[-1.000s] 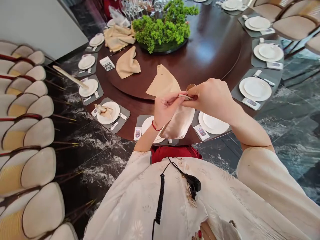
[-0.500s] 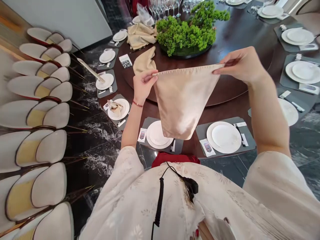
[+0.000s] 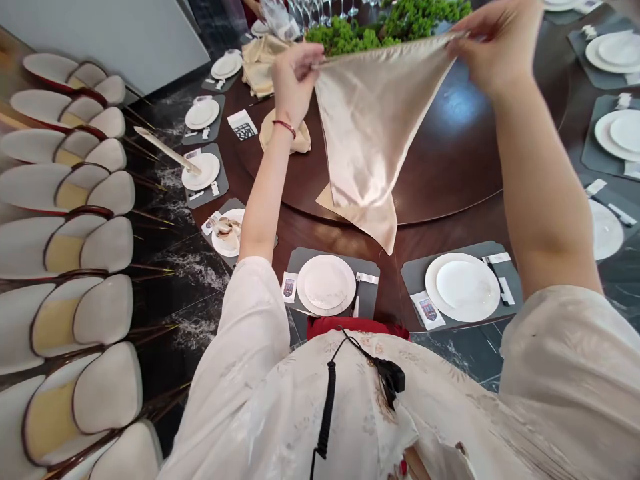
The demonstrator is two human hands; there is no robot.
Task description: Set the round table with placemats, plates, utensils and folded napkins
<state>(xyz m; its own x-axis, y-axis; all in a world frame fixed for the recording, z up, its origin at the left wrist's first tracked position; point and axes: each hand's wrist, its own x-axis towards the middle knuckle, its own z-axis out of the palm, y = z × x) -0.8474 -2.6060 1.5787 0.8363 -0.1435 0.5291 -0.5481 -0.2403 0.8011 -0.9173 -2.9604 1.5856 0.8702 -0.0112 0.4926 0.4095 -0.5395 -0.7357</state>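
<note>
A beige satin cloth napkin (image 3: 375, 120) hangs spread between my two hands over the dark round table. My left hand (image 3: 296, 80), with a red bracelet at the wrist, pinches its upper left corner. At the upper right corner my right hand (image 3: 497, 50) is closed on the same edge. The lower part of the cloth flares out to a point near the turntable's rim. Below it, a stack of white plates (image 3: 327, 285) rests on a grey placemat (image 3: 367, 293). Another beige napkin (image 3: 300, 139) lies behind my left forearm.
Green foliage (image 3: 345, 37) and several glasses (image 3: 325, 10) stand at the back. A folded napkin (image 3: 227, 232) sits on a plate at the left. Another plate stack (image 3: 463, 287) lies at right. Stacked chairs (image 3: 107, 310) line the left side.
Both hands have risen and moved farther forward with the napkin. Its lower end has swung away from the near plate and flared outward.
</note>
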